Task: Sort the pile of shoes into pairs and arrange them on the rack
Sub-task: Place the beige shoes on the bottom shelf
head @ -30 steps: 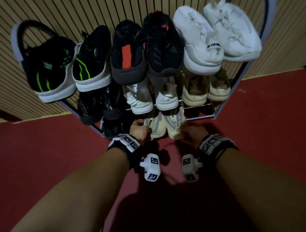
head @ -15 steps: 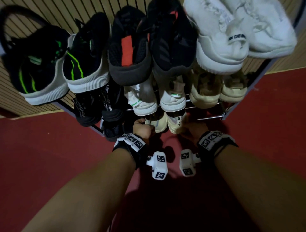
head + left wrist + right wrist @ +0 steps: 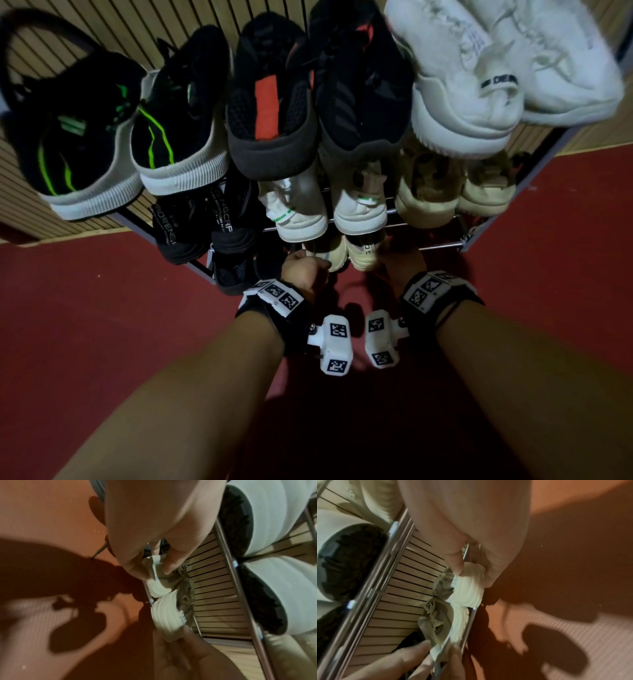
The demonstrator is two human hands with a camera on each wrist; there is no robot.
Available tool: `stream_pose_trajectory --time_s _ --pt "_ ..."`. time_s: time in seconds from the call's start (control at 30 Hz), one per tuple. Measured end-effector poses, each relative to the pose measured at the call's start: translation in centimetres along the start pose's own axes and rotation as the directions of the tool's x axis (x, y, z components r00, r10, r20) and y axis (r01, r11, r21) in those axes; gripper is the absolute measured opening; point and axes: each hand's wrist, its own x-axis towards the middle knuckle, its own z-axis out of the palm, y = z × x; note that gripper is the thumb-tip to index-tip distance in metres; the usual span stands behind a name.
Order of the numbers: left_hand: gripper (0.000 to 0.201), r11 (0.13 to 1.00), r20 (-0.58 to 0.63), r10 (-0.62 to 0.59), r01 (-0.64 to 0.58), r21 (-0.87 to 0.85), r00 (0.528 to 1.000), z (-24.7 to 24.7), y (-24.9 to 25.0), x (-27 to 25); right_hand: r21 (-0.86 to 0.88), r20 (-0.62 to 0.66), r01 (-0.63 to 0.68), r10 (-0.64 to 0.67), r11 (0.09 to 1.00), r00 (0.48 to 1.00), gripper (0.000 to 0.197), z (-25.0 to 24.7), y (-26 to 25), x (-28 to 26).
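while your left hand [image 3: 303, 270] pinches the left cream sneaker [image 3: 327, 251] heel and your right hand [image 3: 402, 265] grips the right cream sneaker [image 3: 364, 255], both toes point away into the rack's [image 3: 442, 245] bottom tier.

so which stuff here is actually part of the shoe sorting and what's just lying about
Job:
- cream shoes, one gripped by the left hand, one by the right hand
- rack
- pairs already shelved

Just there:
- red floor
- slatted wall

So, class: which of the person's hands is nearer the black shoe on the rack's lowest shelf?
Left. The left hand holds a cream shoe right beside the black shoe; the right hand grips the other cream shoe, farther away.
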Motion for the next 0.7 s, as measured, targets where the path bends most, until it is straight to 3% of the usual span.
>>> stream_pose_trajectory --time_s 0.03,0.13,0.23,0.27,0.3,0.37,0.4,0.43,0.47,0.5,0.53,0.57,0.6,0.7 --pt "0.023 1.000 -0.006 0.007 -0.007 -0.006 1.000 0.1 0.0 0.0 -0.157 -0.006 0.084 -0.085 0.984 0.996 0.047 0.0 -0.1 0.1" --pt "0.026 0.997 -0.008 0.044 -0.045 -0.061 0.999 0.2 0.0 -0.1 -0.344 0.058 -0.012 0.034 0.939 0.998 0.034 0.2 -1.1 0.3" --pt "0.031 0.992 -0.004 0.074 -0.074 -0.106 0.997 0.2 0.0 -0.6 -0.563 0.102 0.061 -0.003 0.825 0.995 0.026 -0.2 -1.3 -0.2" --pt "0.031 0.990 -0.003 0.083 -0.083 -0.110 0.997 0.1 -0.1 -0.6 -0.558 0.111 0.031 0.037 0.829 0.993 0.029 -0.4 -1.1 -0.5" --pt "0.031 0.990 -0.001 0.085 -0.084 -0.111 0.996 0.0 -0.3 -0.7 -0.666 0.140 0.046 0.064 0.745 0.988 0.031 -0.4 -1.0 -0.8" --pt "0.031 0.990 0.006 0.069 -0.067 -0.124 0.998 -0.3 -0.5 -0.9 -0.725 0.166 0.048 0.106 0.687 0.980 0.033 -0.5 -0.6 -0.9" --pt "0.031 0.990 0.007 0.059 -0.057 -0.128 0.998 -0.4 -0.6 -1.1 -0.737 0.167 0.081 0.064 0.671 0.984 0.033 -0.3 -0.1 -1.1" --pt "0.032 0.991 0.011 0.052 -0.050 -0.121 0.999 -0.5 -0.6 -1.2 -0.808 0.197 0.147 0.027 0.571 0.980 0.032 -0.2 0.0 -1.0" --pt "0.032 0.994 0.018 0.046 -0.043 -0.104 0.999 -0.7 -0.5 -1.4 -0.820 0.201 0.155 0.024 0.550 0.979 0.031 -0.1 0.1 -1.1" --pt "0.033 0.996 0.032 0.045 -0.042 -0.083 0.998 -0.8 -0.3 -2.0 -0.825 0.178 0.144 0.010 0.546 0.984 0.031 0.1 0.1 -1.2" --pt "0.034 0.996 0.060 0.044 -0.040 -0.079 0.997 -1.0 0.1 -2.5 -0.776 0.139 0.109 0.000 0.621 0.990 0.031 0.3 -0.3 -1.6" --pt "0.033 0.996 0.078 0.040 -0.033 -0.084 0.996 -1.1 0.3 -2.9 -0.790 0.152 0.108 0.023 0.603 0.988 0.031 0.4 -0.5 -1.4" --pt "0.033 0.996 0.088 0.035 -0.028 -0.087 0.995 -1.2 0.6 -3.3 -0.753 0.115 0.062 0.039 0.655 0.993 0.031 0.8 -0.8 -1.7" --pt "0.032 0.998 0.066 0.019 -0.015 -0.066 0.998 -2.2 1.6 -3.9 -0.787 0.092 0.040 0.052 0.616 0.994 0.032 2.3 -1.7 -1.5"
